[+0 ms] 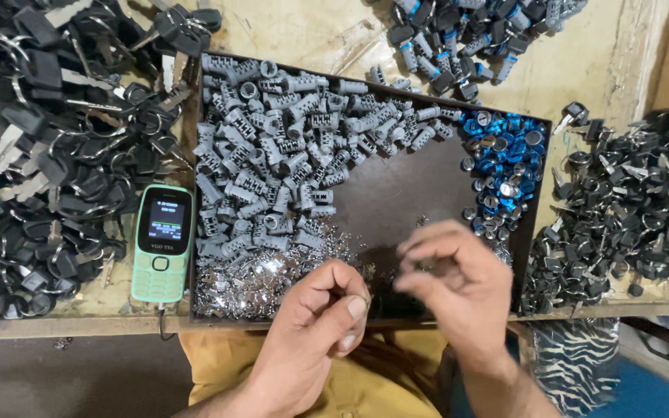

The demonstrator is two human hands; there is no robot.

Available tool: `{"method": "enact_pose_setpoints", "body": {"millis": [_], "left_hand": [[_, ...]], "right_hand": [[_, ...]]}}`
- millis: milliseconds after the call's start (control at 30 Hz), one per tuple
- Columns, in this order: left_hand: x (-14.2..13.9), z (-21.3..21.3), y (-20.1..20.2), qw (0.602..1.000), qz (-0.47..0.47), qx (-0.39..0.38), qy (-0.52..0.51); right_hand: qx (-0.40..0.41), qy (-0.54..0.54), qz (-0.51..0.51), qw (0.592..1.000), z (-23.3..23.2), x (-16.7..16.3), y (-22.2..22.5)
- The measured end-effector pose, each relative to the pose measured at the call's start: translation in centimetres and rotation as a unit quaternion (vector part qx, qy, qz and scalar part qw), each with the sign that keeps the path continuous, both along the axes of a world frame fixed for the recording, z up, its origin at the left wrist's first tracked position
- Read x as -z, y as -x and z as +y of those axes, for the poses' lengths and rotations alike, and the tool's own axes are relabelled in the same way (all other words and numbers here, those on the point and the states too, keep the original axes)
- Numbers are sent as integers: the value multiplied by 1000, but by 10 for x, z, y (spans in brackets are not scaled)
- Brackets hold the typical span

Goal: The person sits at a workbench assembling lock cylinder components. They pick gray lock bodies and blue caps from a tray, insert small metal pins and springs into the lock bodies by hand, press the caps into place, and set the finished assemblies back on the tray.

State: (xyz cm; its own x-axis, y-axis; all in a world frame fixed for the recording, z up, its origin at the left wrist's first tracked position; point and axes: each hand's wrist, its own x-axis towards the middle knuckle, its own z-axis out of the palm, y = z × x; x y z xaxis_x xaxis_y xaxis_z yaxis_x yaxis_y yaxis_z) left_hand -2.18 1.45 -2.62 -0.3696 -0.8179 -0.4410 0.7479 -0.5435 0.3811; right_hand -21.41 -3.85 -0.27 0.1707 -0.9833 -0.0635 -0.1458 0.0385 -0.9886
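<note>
Both hands hover over the dark tray's (396, 205) near edge: left hand (320, 310) pinched on something too small to see, right hand (452, 280) blurred, fingers loosely curled; grey cylinders (288, 155) fill the tray's far side

Even, bright overhead light; right hand (458, 282) motion-blurred, edges slightly stretched.

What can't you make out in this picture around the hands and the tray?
Head view:
- Whatever the left hand pinches: too small, covered by its curled fingers.
- Right hand: motion-blurred, so any held part is unclear.
- Pile of keys: cut off by the left edge.
- Tiny silver parts in the tray: too small to tell their shape.
</note>
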Motion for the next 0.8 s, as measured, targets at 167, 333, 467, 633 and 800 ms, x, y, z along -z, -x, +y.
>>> {"method": "enact_pose_setpoints", "body": {"millis": [167,333,467,633,800], "left_hand": [[3,1,-13,999,-11,-30,15],[4,1,-16,999,-2,-29,32],[3,1,-19,999,-27,-28,37],[3,-1,-19,998,-32,-22,41],[3,-4,-16,998,20,-26,44]], "right_hand": [[-145,236,347,896,-65,-25,-32],[-292,368,349,811,-95,-20,-77],[-290,363,403,789,-96,-17,-77],[-185,379,390,818,-84,-33,-64],[-130,169,185,959,-26,-39,-33]]}}
